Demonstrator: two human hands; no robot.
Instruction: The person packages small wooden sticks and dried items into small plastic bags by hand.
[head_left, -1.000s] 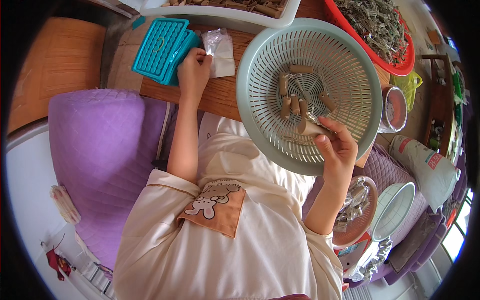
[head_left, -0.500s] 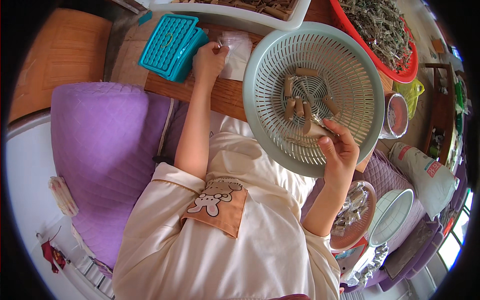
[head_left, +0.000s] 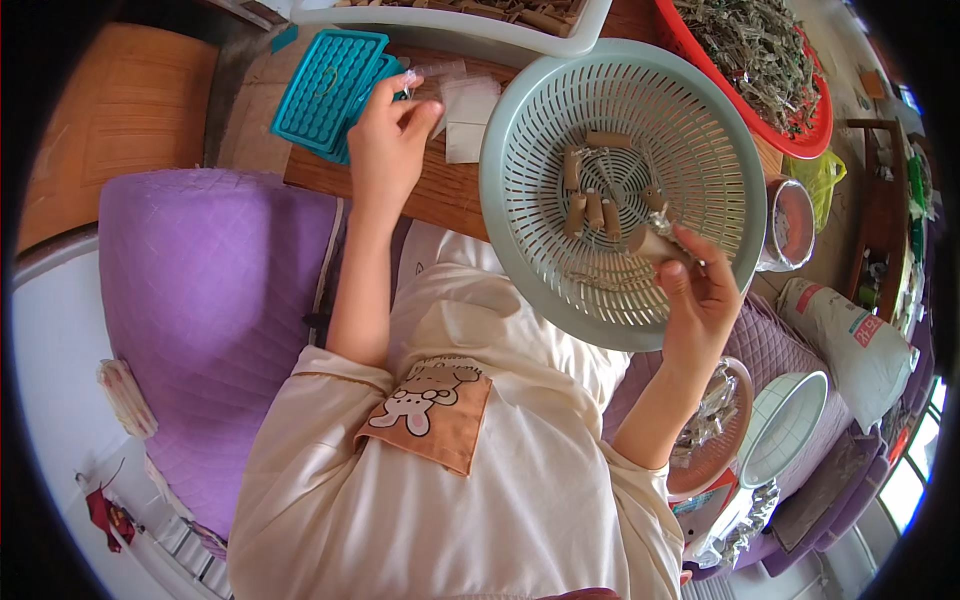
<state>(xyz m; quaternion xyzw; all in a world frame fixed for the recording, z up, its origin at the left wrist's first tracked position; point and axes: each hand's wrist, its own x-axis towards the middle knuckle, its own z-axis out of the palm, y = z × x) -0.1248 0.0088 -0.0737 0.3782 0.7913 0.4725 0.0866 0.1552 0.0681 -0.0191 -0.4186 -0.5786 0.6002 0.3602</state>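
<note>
Bright daylight; right-hand window (head_left: 903, 497) glares white; edges curve and blacken.

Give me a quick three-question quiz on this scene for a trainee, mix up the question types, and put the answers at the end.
1. Which hand holds the brown tube over the grey-green basket?

2. True or false: the teal tray lies on the right side of the grey-green basket in this view.

3. Multiple choice: what colour is the heaped basin at the upper right of the grey-green basket?
A) White
B) Red
C) Purple

Key
1. The right hand.
2. False: the teal tray lies on its left.
3. B, red.
</note>
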